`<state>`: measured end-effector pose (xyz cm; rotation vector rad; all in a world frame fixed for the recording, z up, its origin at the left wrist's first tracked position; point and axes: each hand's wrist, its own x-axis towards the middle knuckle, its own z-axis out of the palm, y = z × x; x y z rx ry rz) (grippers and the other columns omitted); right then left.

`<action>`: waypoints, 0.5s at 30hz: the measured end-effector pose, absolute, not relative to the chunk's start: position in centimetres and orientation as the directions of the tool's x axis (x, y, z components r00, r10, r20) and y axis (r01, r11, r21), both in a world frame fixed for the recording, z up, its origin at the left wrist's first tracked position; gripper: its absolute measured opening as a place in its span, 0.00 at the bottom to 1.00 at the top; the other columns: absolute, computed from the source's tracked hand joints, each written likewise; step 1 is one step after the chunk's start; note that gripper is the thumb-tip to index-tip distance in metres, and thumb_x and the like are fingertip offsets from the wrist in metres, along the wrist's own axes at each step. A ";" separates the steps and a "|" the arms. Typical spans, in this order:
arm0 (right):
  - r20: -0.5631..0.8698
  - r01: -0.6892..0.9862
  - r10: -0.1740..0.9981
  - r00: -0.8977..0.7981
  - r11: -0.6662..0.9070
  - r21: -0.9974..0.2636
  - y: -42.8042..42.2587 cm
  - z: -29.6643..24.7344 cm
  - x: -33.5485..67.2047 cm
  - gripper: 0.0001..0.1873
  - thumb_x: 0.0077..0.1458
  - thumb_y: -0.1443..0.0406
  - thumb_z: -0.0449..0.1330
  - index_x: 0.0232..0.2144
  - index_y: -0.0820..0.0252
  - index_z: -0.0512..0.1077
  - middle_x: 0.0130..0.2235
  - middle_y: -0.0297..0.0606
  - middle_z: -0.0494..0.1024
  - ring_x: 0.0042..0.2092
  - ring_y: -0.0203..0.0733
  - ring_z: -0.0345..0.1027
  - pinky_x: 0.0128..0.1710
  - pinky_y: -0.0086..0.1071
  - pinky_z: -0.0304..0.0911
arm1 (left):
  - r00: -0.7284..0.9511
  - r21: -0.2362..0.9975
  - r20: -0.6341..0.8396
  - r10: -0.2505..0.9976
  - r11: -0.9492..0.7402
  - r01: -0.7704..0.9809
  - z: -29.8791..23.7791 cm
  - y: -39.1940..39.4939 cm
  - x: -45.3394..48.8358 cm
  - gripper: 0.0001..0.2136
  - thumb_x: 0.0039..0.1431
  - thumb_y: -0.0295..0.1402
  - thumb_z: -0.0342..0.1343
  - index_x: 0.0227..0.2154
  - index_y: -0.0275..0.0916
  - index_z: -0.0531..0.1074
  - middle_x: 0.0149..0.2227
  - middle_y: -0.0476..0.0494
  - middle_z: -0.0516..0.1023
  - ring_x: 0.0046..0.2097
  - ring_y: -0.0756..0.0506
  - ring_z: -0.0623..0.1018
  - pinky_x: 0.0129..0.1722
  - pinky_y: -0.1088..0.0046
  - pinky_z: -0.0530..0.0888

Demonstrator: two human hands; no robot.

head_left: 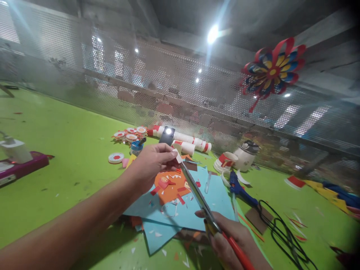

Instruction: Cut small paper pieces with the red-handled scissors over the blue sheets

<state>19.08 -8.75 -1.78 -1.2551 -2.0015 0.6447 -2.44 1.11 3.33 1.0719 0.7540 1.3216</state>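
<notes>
My left hand (157, 159) pinches a small piece of white paper (177, 156) above the table. In my right hand (225, 238) is a pair of scissors (200, 198) with red handles, its blades pointing up and away, the tips at the paper's lower edge. Whether the blades touch the paper or pass beside it, I cannot tell. Below both hands lie light blue paper sheets (216, 198), with an orange paper piece (168, 193) and small red and white scraps on top.
Right of the sheets lies a blue glue gun (243, 190) with a black cord, near paper cups (225, 161). Behind are white and red paper tubes (201, 144), a phone (167, 137) with its light on, and round paper pieces (131, 134). A purple power strip (33, 167) sits left.
</notes>
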 end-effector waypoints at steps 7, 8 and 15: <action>0.275 0.566 0.884 -0.378 0.455 -0.687 -8.4 -1.5 19.4 0.25 0.59 0.49 0.49 0.47 0.57 0.73 0.35 0.40 0.80 0.35 0.45 0.74 0.30 0.27 0.66 | 0.165 0.934 0.144 0.976 -0.079 -0.348 3.3 1.2 -2.5 0.06 0.44 0.30 0.63 0.20 0.34 0.72 0.22 0.44 0.74 0.25 0.49 0.73 0.30 0.70 0.70; 0.264 0.597 0.889 -0.375 0.449 -0.665 -8.4 -1.6 19.6 0.25 0.59 0.49 0.49 0.48 0.57 0.73 0.34 0.39 0.80 0.34 0.45 0.74 0.30 0.27 0.66 | 0.169 0.935 0.146 0.975 -0.080 -0.346 3.4 1.2 -2.5 0.06 0.44 0.30 0.63 0.20 0.34 0.72 0.22 0.44 0.73 0.25 0.49 0.73 0.30 0.70 0.70; 0.188 0.710 0.889 -0.417 0.448 -0.543 -8.4 -1.6 20.5 0.24 0.59 0.50 0.47 0.48 0.56 0.72 0.36 0.38 0.80 0.32 0.43 0.74 0.27 0.28 0.64 | 0.176 0.939 0.174 0.969 -0.110 -0.325 3.5 1.1 -2.6 0.08 0.44 0.30 0.63 0.17 0.35 0.70 0.19 0.46 0.72 0.23 0.49 0.72 0.27 0.72 0.68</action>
